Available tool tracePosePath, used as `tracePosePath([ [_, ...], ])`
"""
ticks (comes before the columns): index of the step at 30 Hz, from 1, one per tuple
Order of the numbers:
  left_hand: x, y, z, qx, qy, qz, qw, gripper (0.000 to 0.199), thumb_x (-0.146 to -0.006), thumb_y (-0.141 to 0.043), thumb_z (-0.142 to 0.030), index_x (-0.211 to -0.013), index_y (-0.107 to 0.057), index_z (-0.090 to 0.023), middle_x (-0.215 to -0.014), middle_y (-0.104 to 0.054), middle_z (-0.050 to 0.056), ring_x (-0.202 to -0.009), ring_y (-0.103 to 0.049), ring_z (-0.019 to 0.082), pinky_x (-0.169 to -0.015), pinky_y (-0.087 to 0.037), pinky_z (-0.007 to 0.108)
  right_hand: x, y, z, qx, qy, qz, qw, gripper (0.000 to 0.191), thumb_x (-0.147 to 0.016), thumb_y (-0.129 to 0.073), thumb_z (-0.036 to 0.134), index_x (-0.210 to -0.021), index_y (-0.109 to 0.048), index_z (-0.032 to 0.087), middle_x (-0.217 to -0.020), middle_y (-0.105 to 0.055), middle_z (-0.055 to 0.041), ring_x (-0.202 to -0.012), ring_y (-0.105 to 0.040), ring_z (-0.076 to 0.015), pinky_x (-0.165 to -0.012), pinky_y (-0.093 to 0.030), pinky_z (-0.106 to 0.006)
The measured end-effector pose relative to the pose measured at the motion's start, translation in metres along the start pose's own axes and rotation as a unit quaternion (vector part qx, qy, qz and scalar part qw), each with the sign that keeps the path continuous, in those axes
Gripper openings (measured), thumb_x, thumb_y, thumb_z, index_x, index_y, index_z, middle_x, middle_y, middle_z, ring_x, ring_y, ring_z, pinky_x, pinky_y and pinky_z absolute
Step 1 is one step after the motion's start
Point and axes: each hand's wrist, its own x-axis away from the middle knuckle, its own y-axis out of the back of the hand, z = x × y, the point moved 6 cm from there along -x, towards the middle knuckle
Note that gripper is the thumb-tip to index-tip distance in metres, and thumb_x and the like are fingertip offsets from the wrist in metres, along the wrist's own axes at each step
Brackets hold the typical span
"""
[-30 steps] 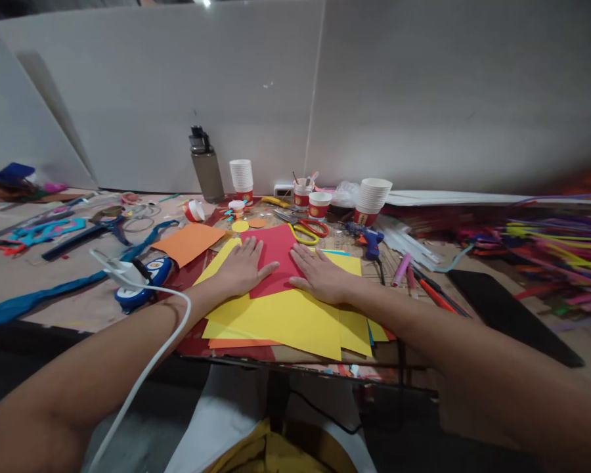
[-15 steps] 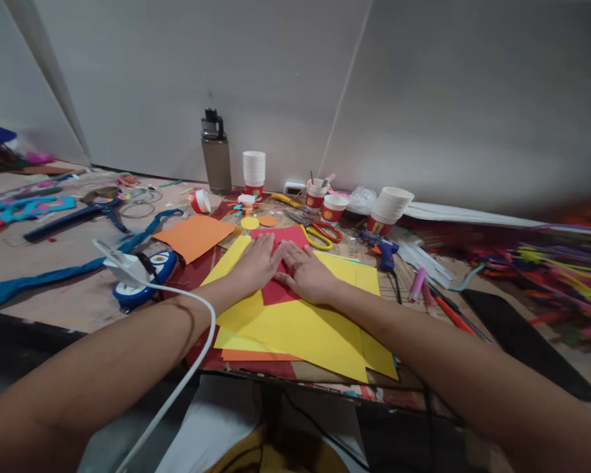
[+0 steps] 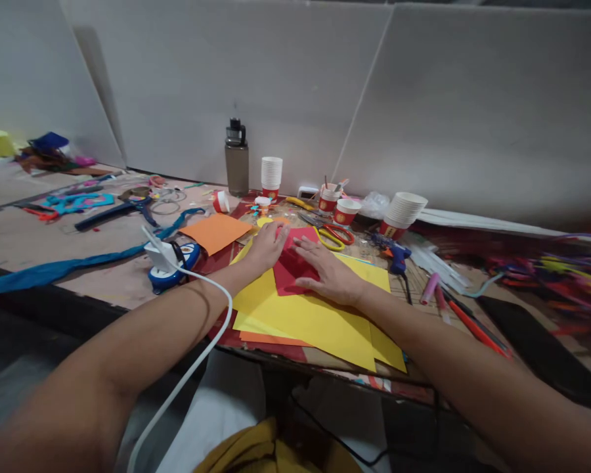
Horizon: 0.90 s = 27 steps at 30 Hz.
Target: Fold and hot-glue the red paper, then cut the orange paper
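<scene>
A piece of red paper (image 3: 291, 266) lies on a fanned stack of yellow paper sheets (image 3: 305, 322), with an orange edge showing underneath. My left hand (image 3: 267, 249) rests along the left side of the red paper, fingers stretched out and nothing held. On its right side my right hand (image 3: 332, 270) lies with spread fingers, the fingertips over the red paper and the palm above the yellow sheets. The two hands are apart, and the red paper shows between them. Scissors (image 3: 342, 235) with red handles lie just beyond, beside a yellow-handled pair.
An orange sheet (image 3: 217, 231) and a blue-and-white power strip (image 3: 170, 279) with a white plug lie left. Behind stand a bottle (image 3: 237, 167) and paper cups (image 3: 402, 213). At right are a blue glue gun (image 3: 398, 257), markers and a long black object (image 3: 536, 341).
My hands have moved apart on the red paper, baring more of its middle. The camera view has shifted slightly, so the table's things appear further right.
</scene>
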Motion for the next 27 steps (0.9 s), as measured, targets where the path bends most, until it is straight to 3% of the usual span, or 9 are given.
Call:
tracePosePath([
  [4,-0.005,0.002,0.007,-0.026,0.032,-0.004,0.999,0.035,-0.098,-0.035,-0.038,-0.107,-0.059,-0.014,-0.107,-0.064,0.014,-0.106,-0.056,0.024,-0.1,-0.039,0.042,0.014,-0.006,0.001,0.037,-0.017,0.099,0.994,0.091,-0.084,-0.041,0.074,-0.151,-0.03,0.013,-0.156,-0.026,-0.0165,-0.145,-0.021,-0.0316,-0.117,-0.015,-0.052],
  [10,-0.008,0.002,0.012,-0.04,0.036,-0.01,0.998,0.039,-0.097,-0.036,-0.039,-0.118,-0.055,-0.012,-0.123,-0.06,0.017,-0.119,-0.052,0.025,-0.105,-0.035,0.04,0.019,-0.007,0.006,0.065,-0.021,0.078,0.995,0.087,-0.086,-0.04,0.071,-0.147,-0.04,0.01,-0.151,-0.037,-0.0186,-0.14,-0.033,-0.0338,-0.114,-0.027,-0.052],
  [16,-0.012,0.003,0.014,0.033,0.012,-0.022,0.999,0.04,-0.098,-0.033,-0.041,-0.109,-0.06,-0.013,-0.116,-0.063,0.015,-0.112,-0.055,0.023,-0.101,-0.04,0.037,0.021,-0.002,0.022,0.126,0.081,0.04,0.988,0.052,-0.093,-0.048,0.049,-0.126,-0.062,0.012,-0.128,-0.061,-0.0204,-0.118,-0.058,-0.0329,-0.098,-0.047,-0.05],
  [20,-0.014,0.017,0.01,0.123,0.028,-0.051,0.991,0.039,-0.098,-0.031,-0.04,-0.107,-0.06,-0.016,-0.118,-0.064,0.012,-0.115,-0.055,0.022,-0.103,-0.039,0.038,0.028,0.002,0.027,0.133,0.114,0.037,0.984,0.036,-0.097,-0.039,0.024,-0.12,-0.064,0.013,-0.119,-0.067,-0.0181,-0.103,-0.066,-0.028,-0.086,-0.053,-0.044],
  [22,-0.016,0.027,0.015,0.163,0.065,-0.081,0.981,0.041,-0.099,-0.028,-0.041,-0.109,-0.06,-0.017,-0.122,-0.062,0.011,-0.118,-0.054,0.021,-0.103,-0.04,0.037,0.03,0.012,0.022,0.116,0.071,-0.002,0.991,0.037,-0.095,-0.037,0.017,-0.118,-0.065,0.015,-0.113,-0.069,-0.0156,-0.098,-0.067,-0.0267,-0.084,-0.053,-0.043],
  [24,-0.017,0.034,0.023,0.189,0.099,-0.116,0.97,0.044,-0.098,-0.027,-0.044,-0.111,-0.059,-0.017,-0.125,-0.061,0.011,-0.119,-0.054,0.02,-0.102,-0.041,0.036,0.034,0.036,0.01,0.072,-0.009,-0.113,0.991,0.035,-0.095,-0.037,0.02,-0.115,-0.066,0.018,-0.106,-0.072,-0.0125,-0.094,-0.067,-0.0254,-0.083,-0.053,-0.042],
  [27,-0.02,0.037,0.03,0.234,0.104,-0.149,0.955,0.05,-0.097,-0.026,-0.054,-0.119,-0.054,-0.019,-0.131,-0.058,0.01,-0.122,-0.053,0.018,-0.103,-0.042,0.034,0.05,0.077,-0.011,-0.048,-0.124,-0.325,0.936,0.03,-0.095,-0.043,0.03,-0.106,-0.069,0.02,-0.098,-0.073,-0.0091,-0.088,-0.068,-0.0232,-0.083,-0.052,-0.039],
])
